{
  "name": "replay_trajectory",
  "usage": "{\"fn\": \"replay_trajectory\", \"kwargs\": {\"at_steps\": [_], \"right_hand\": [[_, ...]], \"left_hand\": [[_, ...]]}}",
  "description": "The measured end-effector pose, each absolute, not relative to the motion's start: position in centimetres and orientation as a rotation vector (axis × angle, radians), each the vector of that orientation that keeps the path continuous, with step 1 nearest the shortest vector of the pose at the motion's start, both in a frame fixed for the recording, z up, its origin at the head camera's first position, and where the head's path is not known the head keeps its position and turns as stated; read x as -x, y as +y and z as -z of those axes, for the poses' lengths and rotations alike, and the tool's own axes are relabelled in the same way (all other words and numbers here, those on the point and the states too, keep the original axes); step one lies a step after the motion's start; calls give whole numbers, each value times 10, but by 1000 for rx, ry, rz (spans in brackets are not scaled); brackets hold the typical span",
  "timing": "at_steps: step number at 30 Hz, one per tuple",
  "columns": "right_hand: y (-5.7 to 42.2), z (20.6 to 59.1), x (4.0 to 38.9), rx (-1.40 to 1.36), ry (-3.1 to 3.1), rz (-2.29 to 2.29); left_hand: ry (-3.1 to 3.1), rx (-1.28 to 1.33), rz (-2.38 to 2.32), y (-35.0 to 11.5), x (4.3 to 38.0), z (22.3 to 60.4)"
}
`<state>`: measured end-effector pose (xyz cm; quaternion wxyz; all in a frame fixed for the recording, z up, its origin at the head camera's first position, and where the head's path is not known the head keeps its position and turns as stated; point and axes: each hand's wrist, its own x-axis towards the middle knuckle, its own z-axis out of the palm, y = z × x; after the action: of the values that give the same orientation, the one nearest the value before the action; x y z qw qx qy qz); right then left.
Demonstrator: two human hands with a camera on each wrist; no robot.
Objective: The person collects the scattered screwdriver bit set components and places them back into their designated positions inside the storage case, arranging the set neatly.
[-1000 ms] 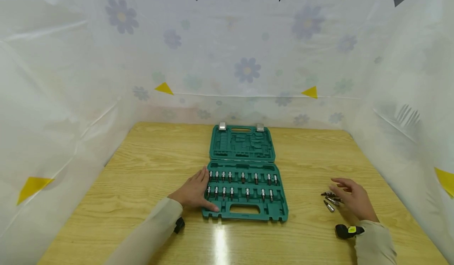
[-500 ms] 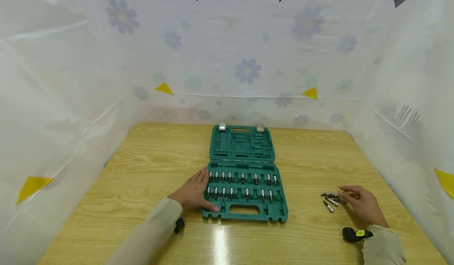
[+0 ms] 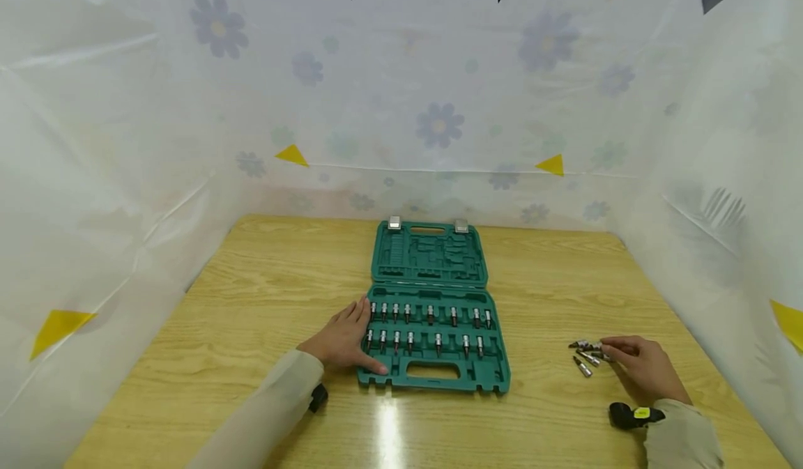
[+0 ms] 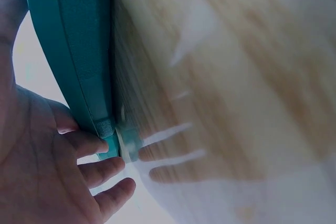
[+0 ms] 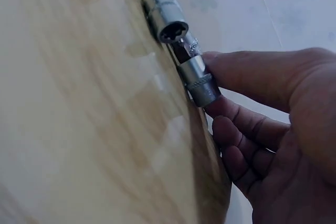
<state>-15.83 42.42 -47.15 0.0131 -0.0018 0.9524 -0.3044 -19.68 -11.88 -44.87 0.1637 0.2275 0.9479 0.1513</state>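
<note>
A green tool case (image 3: 434,375) lies unfolded on the table, its lower half holding two rows of silver bit sockets (image 3: 438,343). My left hand (image 3: 339,336) rests along the case's left side, thumb over the front left corner. In the left wrist view the fingers (image 4: 107,171) lie relaxed beside the green case wall (image 4: 79,51). To the right of the case is a small pile of loose bit sockets (image 3: 588,357). At its right edge my right hand (image 3: 649,368) pinches a bit socket (image 5: 198,82) between thumb and curled fingers, as the right wrist view shows.
The case's lid (image 3: 428,253) lies folded back with moulded slots and two metal latches. A wooden table (image 3: 282,260) carries everything. White flowered sheeting (image 3: 389,93) encloses the back and both sides.
My right hand has shifted slightly right and nearer me, from above the loose bit sockets to their right edge, where its fingers have closed. My left hand and the case have stayed put.
</note>
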Motion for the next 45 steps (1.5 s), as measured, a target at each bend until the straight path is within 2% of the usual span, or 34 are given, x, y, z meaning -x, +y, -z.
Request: {"fn": "replay_trajectory", "kwargs": {"at_steps": [13,29,45], "right_hand": [[430,474,159,-15,2924,973],[428,476,158,204,2971,972],[426,475,158,127,2971,974]], "left_hand": [[2689,-639,-442,-117,195,445],[2693,-645,-430,-118,196,449],[2691,-621,-448,-117,196,447]]}}
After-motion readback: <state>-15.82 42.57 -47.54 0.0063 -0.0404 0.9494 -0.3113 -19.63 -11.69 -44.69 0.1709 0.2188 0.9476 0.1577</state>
